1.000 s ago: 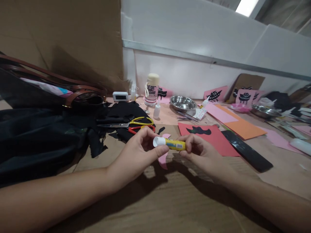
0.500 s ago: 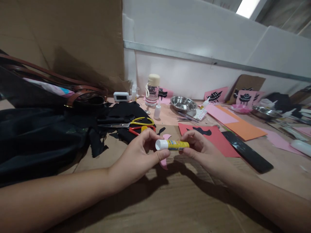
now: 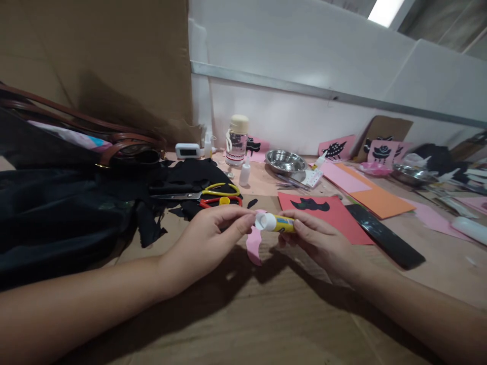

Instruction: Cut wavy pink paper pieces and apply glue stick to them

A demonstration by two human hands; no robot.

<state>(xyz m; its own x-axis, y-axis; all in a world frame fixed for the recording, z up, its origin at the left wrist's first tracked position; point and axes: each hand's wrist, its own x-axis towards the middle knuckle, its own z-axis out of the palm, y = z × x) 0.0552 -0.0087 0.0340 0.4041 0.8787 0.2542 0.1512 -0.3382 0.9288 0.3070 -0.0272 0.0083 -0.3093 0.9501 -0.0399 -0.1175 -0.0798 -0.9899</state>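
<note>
A yellow glue stick with a white end (image 3: 283, 223) lies level above the cardboard, gripped at its yellow body by my right hand (image 3: 315, 235). The thumb and index finger of my left hand (image 3: 213, 238) are pinched together at the rim of its white end. Below the stick is a wavy pink paper piece (image 3: 253, 247), partly covered by the stick and fingers. Just beyond my left hand sits a yellow cap (image 3: 224, 201) by the scissors (image 3: 220, 189) with yellow and red handles. On the red paper (image 3: 335, 220) rests a black cut-out (image 3: 312, 204).
Black cloth and a strapped bag (image 3: 68, 218) fill the left side. Behind stand a bottle (image 3: 236, 144), a small white bottle (image 3: 244, 174) and a metal bowl (image 3: 285, 161). A dark phone-like slab (image 3: 384, 235) and orange paper (image 3: 384, 197) lie at right.
My left fingers have slid off the stick's underside to its white end and closed there. My right hand has taken a fuller grip, and the white end now faces me more.
</note>
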